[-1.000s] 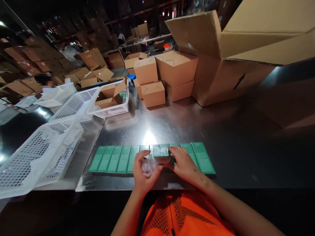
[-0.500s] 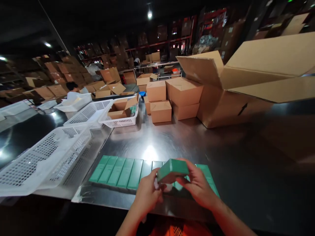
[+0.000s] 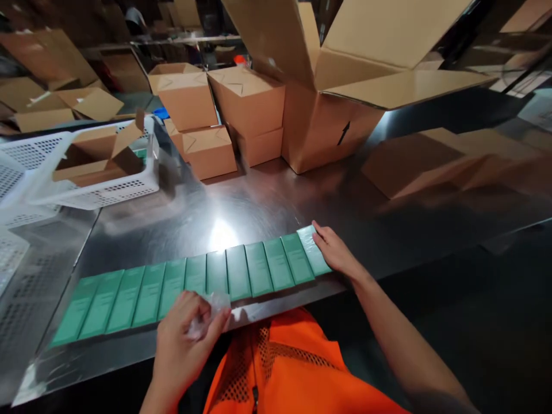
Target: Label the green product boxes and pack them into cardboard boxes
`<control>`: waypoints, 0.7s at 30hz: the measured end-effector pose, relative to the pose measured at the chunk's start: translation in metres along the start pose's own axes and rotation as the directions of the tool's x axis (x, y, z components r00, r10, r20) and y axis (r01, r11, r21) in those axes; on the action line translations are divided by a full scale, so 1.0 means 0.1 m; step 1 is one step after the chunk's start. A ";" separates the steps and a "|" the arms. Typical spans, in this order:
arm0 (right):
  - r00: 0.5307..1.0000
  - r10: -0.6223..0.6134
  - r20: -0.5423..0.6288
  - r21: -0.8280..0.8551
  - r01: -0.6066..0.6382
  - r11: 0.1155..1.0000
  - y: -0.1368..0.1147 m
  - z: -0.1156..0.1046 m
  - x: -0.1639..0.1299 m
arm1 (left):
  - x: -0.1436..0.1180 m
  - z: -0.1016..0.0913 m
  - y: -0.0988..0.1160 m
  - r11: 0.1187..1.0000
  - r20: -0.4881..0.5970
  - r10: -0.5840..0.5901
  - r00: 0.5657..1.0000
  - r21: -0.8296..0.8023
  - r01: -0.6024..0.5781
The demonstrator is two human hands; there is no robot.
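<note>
A row of slim green boxes (image 3: pixel 238 273) lies side by side along the front of the metal table. My right hand (image 3: pixel 338 250) is closed on the right edge of the end green box (image 3: pixel 311 248), which looks shinier than the others and touches its neighbour. My left hand (image 3: pixel 185 339) is curled in front of the row, near its middle. In it is a crumpled piece of clear plastic (image 3: pixel 211 313), partly hidden by the fingers.
A white basket (image 3: pixel 116 192) holding an open carton (image 3: pixel 92 155) stands at the left. Closed cartons (image 3: pixel 209 152) and a large open carton (image 3: pixel 332 129) stand behind the row. More brown cartons (image 3: pixel 414 158) are at the right. The metal table's (image 3: pixel 267 201) front edge runs close to my orange vest.
The green box that was held up between both hands now lies at the right end of the row under my right hand. My left hand has moved left with the plastic. The view has turned right and down.
</note>
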State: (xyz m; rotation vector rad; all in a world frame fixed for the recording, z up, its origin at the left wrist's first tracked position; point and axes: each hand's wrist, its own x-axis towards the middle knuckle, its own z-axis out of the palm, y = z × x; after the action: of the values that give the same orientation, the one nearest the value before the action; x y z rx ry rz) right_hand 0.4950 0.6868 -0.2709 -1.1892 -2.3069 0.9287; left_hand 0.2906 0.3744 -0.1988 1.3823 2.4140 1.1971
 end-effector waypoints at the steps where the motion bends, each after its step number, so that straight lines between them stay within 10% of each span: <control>1: 1.000 0.006 -0.004 -0.026 -0.007 1.000 0.00 0.07 -0.04 | 0.01 0.01 0.01 0.999 -0.031 -0.031 0.999 -0.022 0.031; 6: 0.991 0.036 -0.130 -0.185 -0.060 0.981 -0.11 0.09 -0.16 | 0.07 0.02 -0.02 0.968 -0.195 -0.169 0.966 -0.218 0.125; 10: 0.955 -0.202 -0.216 -0.083 0.189 0.979 -0.58 -0.04 -0.32 | 0.18 0.04 0.07 0.876 -0.402 -0.273 0.874 -0.479 0.053; 13: 0.913 -0.327 0.245 0.365 0.225 0.903 -1.12 0.07 -0.57 | 0.27 0.10 0.24 0.700 -0.433 -0.400 0.808 -0.713 -0.036; 16: 0.713 -0.402 0.574 0.668 -0.124 0.734 -1.57 0.36 -0.82 | 0.26 0.19 0.38 0.544 -0.439 -0.433 0.787 -0.823 -0.160; 18: 0.726 -0.428 0.538 0.737 -0.158 0.657 -1.77 0.55 -0.87 | 0.21 0.22 0.41 0.497 -0.432 -0.437 0.789 -0.847 -0.189; 21: 0.786 -0.579 0.218 0.695 0.291 0.657 -1.98 0.77 -0.76 | 0.13 0.18 0.35 0.368 -0.332 -0.533 0.779 -0.919 -0.140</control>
State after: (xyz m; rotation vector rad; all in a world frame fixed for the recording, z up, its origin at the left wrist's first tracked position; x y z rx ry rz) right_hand 0.3797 0.5114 -0.1881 -0.1038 -2.1130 1.6934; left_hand 0.3156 0.4042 -0.1836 0.2840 1.3921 2.5779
